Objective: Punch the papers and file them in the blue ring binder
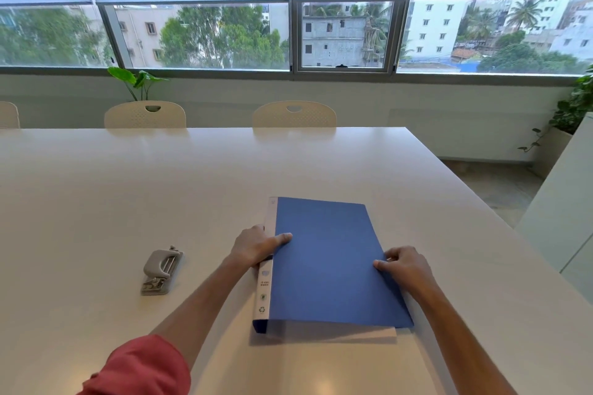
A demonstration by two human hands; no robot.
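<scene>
The blue ring binder (327,260) lies closed on the white table (160,186), its white-labelled spine to the left. My left hand (256,245) grips the spine, thumb on the cover. My right hand (404,264) pinches the cover's right edge, which sits slightly raised. A strip of white paper (362,332) shows under the binder's near edge. A grey hole punch (162,269) rests on the table well left of the binder, apart from both hands.
Cream chairs (293,115) stand along the table's far side below a wide window. The table's right edge (481,202) runs diagonally close to the binder. A white cabinet (564,202) and potted plants (574,106) are at the right.
</scene>
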